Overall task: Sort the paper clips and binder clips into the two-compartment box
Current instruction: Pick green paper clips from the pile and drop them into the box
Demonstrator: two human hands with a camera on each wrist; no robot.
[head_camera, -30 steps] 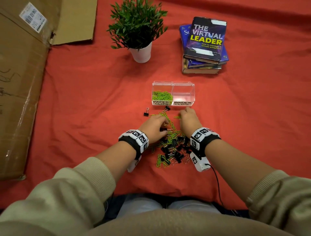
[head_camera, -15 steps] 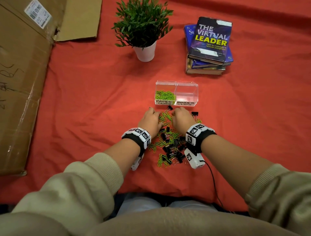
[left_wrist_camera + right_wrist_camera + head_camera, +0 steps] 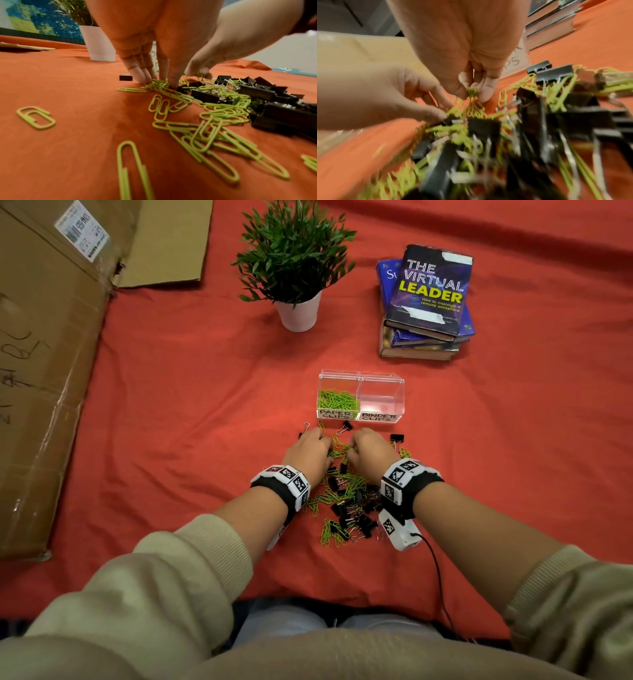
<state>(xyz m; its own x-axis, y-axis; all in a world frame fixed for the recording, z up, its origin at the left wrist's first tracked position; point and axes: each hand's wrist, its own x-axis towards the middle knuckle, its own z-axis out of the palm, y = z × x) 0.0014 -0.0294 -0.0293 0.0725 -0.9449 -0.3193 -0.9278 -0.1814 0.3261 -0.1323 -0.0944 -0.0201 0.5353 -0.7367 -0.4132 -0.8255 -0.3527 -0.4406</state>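
A clear two-compartment box stands on the red cloth; its left compartment, labelled PAPER CLIPS, holds green paper clips, and the BINDER CLIPS side looks bare. A mixed pile of green paper clips and black binder clips lies in front of it. My left hand is at the pile's far end, fingertips and thumb closing on a bunch of green paper clips. My right hand is beside it and pinches a small bundle of green paper clips just above the pile.
Loose binder clips lie between my hands and the box. A potted plant and a stack of books stand behind the box. Flattened cardboard covers the left. A cable trails from my right wrist.
Both hands moved forward to the far end of the pile and closer together. The right hand has lifted a bundle of paper clips.
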